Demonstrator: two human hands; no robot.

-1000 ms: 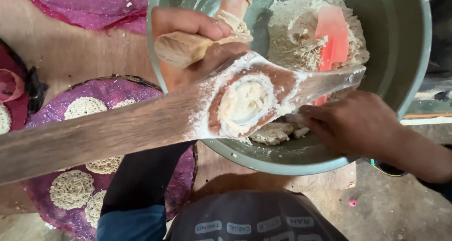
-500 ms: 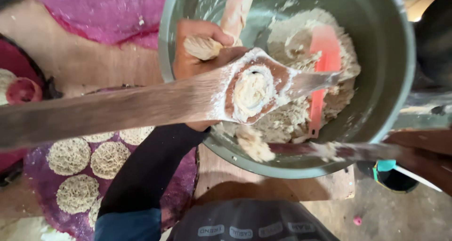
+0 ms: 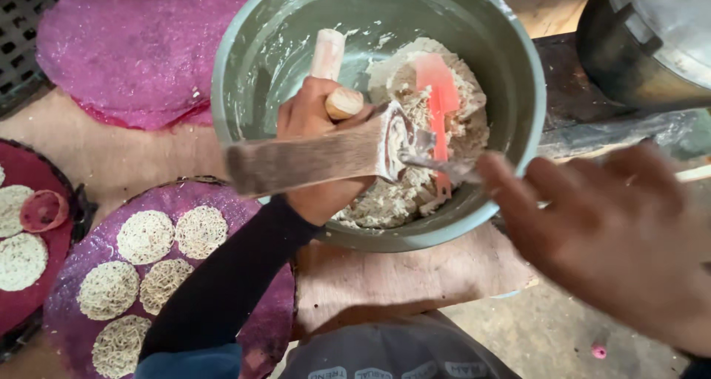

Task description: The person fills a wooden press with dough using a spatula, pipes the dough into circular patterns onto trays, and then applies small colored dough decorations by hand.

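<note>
Over the green basin [image 3: 511, 60] of dough, left hand [image 3: 322, 153] grips the wooden press [image 3: 318, 160]; right hand [image 3: 622, 238] hovers open beside.

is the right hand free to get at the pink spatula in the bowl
Probably yes: the right hand is empty, open, just outside the bowl rim, and the pink spatula stands uncovered in the dough. The left hand's wooden press sits beside it.

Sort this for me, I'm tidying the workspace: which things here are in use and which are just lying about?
In use:
left hand gripping wooden press
right hand, empty, blurred
green bowl
dough
pink scraper
mat with noodle discs

Lying about:
bare purple mat
red ring
metal pot
black crate
</note>
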